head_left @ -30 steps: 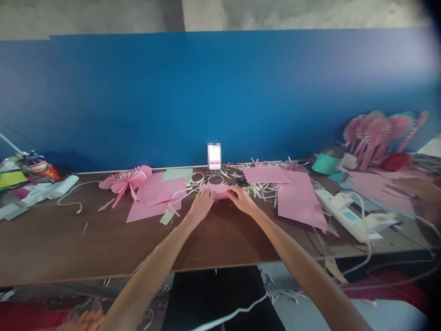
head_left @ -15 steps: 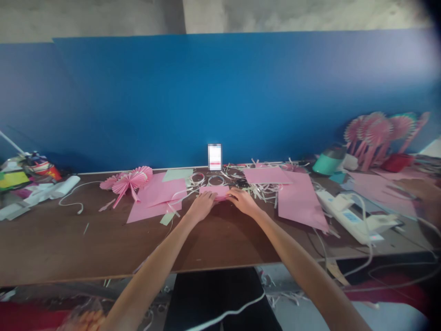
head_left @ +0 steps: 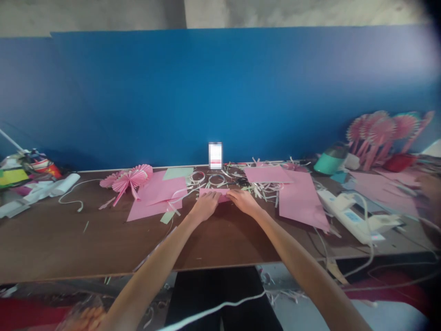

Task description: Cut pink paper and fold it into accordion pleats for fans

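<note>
head view shows us both our hands reaching far across the brown table (head_left: 69, 239), meeting at a small pink paper piece (head_left: 214, 193) that lies flat near the back edge, just in front of the blue wall (head_left: 220, 92). our left hand (head_left: 204, 207) rests palm down on the near left part of that piece, fingers together and pressed flat on it. our right hand (head_left: 244, 202) lies on its right end, fingers close together and pointing left, tips touching the paper. we cannot tell whether either thumb tucks under the paper edge; it is too small and blurred.

just left of our left hand lie larger pink sheets (head_left: 155, 197), overlapping, with a pale green scrap (head_left: 167, 217) at their near corner. further left sits a folded pink fan (head_left: 129, 179). behind the small piece are white tape rings (head_left: 216, 178) and a litter of paper strips (head_left: 265, 187). a small white card (head_left: 215, 155) stands against the wall.

to the right of our right hand lies another big pink sheet (head_left: 299, 200), and beyond it a white power strip (head_left: 347, 216) with cables. a teal container (head_left: 329, 161) and a bunch of finished pink fans (head_left: 375, 131) stand at the far right. another person's hand (head_left: 429, 186) shows blurred at the right edge, well apart from ours.
</note>
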Tool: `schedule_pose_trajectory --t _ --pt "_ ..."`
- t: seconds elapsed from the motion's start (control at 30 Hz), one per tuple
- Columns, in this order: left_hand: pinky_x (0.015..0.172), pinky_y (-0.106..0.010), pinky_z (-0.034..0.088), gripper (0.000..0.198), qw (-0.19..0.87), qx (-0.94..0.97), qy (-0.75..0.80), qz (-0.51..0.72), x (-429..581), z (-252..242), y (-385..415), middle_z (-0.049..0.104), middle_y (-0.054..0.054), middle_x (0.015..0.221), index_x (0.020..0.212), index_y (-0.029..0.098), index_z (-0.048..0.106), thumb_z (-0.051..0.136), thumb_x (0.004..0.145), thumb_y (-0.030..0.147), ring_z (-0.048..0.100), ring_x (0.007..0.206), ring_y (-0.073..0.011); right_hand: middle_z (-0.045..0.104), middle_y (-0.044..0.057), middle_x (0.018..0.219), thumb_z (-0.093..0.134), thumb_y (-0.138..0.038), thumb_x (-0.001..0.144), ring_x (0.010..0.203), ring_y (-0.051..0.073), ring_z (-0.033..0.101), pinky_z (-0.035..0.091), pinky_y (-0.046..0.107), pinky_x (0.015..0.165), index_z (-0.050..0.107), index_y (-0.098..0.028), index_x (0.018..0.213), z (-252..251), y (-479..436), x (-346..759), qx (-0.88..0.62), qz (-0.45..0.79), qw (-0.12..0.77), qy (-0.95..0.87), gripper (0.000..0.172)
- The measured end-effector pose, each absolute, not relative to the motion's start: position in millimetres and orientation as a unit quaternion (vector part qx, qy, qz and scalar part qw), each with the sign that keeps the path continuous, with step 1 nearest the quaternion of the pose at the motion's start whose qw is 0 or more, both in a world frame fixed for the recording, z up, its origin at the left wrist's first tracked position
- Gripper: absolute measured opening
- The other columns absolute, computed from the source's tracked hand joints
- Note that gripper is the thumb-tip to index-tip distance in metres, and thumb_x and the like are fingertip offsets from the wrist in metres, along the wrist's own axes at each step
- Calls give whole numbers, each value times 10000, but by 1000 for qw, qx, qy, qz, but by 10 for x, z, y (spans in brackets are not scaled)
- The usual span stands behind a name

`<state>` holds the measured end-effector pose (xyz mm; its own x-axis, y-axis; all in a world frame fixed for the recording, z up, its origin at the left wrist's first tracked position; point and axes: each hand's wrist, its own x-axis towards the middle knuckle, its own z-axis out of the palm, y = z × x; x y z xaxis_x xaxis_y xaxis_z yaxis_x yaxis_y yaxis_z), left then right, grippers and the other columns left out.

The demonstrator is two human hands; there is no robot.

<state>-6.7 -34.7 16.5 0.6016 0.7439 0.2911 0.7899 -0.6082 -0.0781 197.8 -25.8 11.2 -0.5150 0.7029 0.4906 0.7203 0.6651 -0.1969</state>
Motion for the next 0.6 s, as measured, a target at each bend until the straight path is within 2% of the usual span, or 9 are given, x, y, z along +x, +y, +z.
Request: schedule_pose_trajectory --t 0.17,0.3,0.6 --pt "772 -286 449 231 89 -881 -460 -69 -71 177 -328 598 -83 996 1082 162 483 319 921 140 588 907 -192 674 44 890 386 -299 945 769 156 606 380 230 652 587 -213 994 124 -278 1949 -403 10 279 -871 225" --pt "784 -280 453 235 57 -874 -480 -47 -95 198 -332 617 -81 981 1075 166 502 332 915 139 602 883 -182 671 35 918 390 -268 944 784 156 603 368 230 660 575 -220 1013 105 -272 1931 -405 -3 269 -874 204" --pt "722 -291 460 199 85 -885 -450 -84 -130 182 -314 629 -59 942 981 185 545 371 899 132 599 861 -198 620 38 766 393 -169 912 649 143 527 288 241 562 568 -184 929 148 -305 1933 -424 -76 187 -883 176"
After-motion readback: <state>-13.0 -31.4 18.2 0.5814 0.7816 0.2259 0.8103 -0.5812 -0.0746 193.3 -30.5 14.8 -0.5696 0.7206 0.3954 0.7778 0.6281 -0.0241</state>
